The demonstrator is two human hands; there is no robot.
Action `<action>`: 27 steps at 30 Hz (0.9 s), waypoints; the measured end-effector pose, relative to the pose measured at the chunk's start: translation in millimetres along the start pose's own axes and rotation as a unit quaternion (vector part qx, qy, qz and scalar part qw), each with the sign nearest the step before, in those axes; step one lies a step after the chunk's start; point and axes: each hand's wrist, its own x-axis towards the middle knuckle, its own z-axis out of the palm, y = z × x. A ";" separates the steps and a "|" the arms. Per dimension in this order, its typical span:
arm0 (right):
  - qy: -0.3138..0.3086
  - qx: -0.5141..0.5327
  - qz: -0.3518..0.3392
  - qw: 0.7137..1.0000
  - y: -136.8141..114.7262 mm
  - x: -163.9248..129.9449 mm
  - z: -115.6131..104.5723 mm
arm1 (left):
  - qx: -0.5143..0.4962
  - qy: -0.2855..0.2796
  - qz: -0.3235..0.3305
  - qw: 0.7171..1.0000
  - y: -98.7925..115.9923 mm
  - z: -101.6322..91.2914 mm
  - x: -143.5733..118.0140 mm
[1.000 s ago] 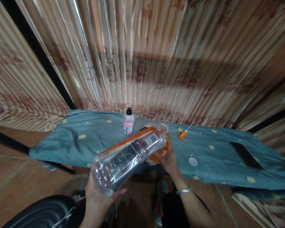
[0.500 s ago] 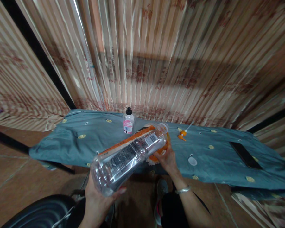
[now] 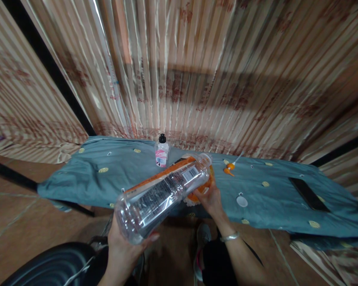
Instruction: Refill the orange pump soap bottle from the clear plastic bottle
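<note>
My left hand (image 3: 128,242) is closed round the bottom end of a large clear plastic bottle (image 3: 149,206) with an orange label. The bottle is tilted, its neck pointing up and to the right, above the cloth. Behind the neck, my right hand (image 3: 210,198) grips an orange bottle (image 3: 194,198), mostly hidden by the clear one. Whether the two mouths touch I cannot tell. An orange pump top (image 3: 230,168) with a clear tube lies to the right. A round white cap (image 3: 242,201) rests nearer the front edge.
A small clear bottle (image 3: 161,155) with a black top and pink label stands at the back of the green cloth (image 3: 77,174). A dark phone-like slab (image 3: 308,194) lies at the right. A striped curtain (image 3: 179,79) hangs behind. At lower left is a black stool (image 3: 53,266).
Almost nothing differs. Both hands and both bottles keep nearly the same place and tilt.
</note>
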 end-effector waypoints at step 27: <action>0.016 -0.008 -0.026 1.000 6.7 -0.8 2.5 | -0.007 -0.040 0.028 0.999 -3.3 -2.0 2.5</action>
